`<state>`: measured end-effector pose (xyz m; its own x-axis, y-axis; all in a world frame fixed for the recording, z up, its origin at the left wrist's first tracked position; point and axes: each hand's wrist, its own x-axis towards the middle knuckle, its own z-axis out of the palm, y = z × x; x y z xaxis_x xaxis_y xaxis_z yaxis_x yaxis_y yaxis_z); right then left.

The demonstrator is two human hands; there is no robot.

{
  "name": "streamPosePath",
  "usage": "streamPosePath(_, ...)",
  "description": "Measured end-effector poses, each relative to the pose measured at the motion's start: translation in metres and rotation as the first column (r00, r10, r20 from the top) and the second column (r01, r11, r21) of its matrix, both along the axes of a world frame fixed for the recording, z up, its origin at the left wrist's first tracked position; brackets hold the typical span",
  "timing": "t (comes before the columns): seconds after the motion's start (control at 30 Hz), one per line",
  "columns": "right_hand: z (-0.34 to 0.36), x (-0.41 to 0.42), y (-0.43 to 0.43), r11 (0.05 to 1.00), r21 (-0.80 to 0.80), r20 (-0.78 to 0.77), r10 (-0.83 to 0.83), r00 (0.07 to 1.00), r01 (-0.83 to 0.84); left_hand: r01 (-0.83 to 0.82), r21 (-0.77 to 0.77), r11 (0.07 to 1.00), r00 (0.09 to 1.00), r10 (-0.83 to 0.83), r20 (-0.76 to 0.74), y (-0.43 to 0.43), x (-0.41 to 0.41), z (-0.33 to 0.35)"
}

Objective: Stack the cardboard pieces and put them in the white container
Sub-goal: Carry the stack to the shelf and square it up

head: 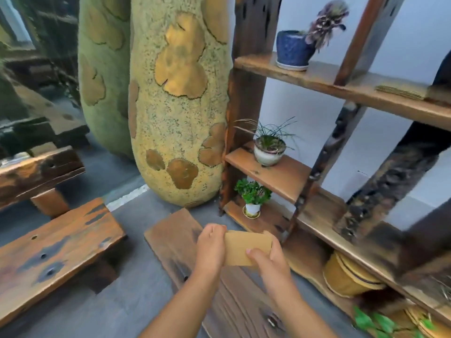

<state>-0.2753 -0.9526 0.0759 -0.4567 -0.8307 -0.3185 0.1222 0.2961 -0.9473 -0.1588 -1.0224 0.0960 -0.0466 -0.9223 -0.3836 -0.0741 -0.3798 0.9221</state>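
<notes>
A small stack of tan cardboard pieces [246, 245] is held low in the middle of the view, above a wooden bench [178, 242]. My left hand [211, 247] grips its left edge, and my right hand [267, 261] grips its lower right corner with the thumb on top. More flat cardboard pieces [400, 91] lie stacked on the upper shelf at the right. No white container shows in this view.
A rustic wooden shelf unit [292, 176] fills the right, holding a blue pot [292, 51], a white-potted grass plant [268, 150], a small green plant [252, 195] and yellow baskets [346, 276]. A tall speckled vase [180, 98] stands ahead. Another bench [48, 254] sits left.
</notes>
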Motion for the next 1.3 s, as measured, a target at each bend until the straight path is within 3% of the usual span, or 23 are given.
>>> streamPosePath(0.23, 0.039, -0.124, -0.011, 0.999, 0.005, -0.136, -0.046, 0.99, 0.047, 0.275, -0.092, 0.957, 0.958, -0.265, 0.107, -0.04, -0.129, 0.026)
streamPosePath(0.43, 0.073, -0.195, -0.016, 0.982, -0.045, -0.152, -0.191, 0.97, 0.186, 0.547, -0.138, 0.826, 0.836, -0.534, 0.123, -0.067, -0.2, 0.06)
streamPosePath(0.5, 0.083, -0.214, -0.019, 0.965, -0.067, -0.148, -0.262, 0.954, 0.255, 0.606, -0.098, 0.789, 0.795, -0.606, 0.038, -0.078, -0.217, 0.073)
streamPosePath(0.63, 0.109, -0.243, -0.037, 0.929, -0.139, -0.112, -0.359, 0.927, 0.343, 0.65, -0.085, 0.755, 0.708, -0.642, -0.294, -0.106, -0.243, 0.092)
streamPosePath(0.73, 0.129, -0.259, -0.058, 0.912, -0.166, -0.142, -0.397, 0.907, 0.374, 0.684, -0.136, 0.717, 0.647, -0.682, -0.341, -0.132, -0.259, 0.118)
streamPosePath(0.93, 0.181, -0.289, -0.108, 0.862, -0.27, -0.148, -0.478, 0.866, 0.43, 0.714, -0.32, 0.623, 0.621, -0.774, -0.122, -0.185, -0.297, 0.177)
streamPosePath(1.1, 0.231, -0.329, -0.131, 0.818, -0.322, -0.194, -0.551, 0.812, 0.478, 0.772, -0.435, 0.463, 0.553, -0.827, 0.1, -0.22, -0.349, 0.222)
streamPosePath(1.3, 0.278, -0.385, -0.149, 0.801, -0.241, -0.325, -0.599, 0.732, 0.548, 0.738, -0.456, 0.497, 0.61, -0.78, 0.138, -0.237, -0.419, 0.26)
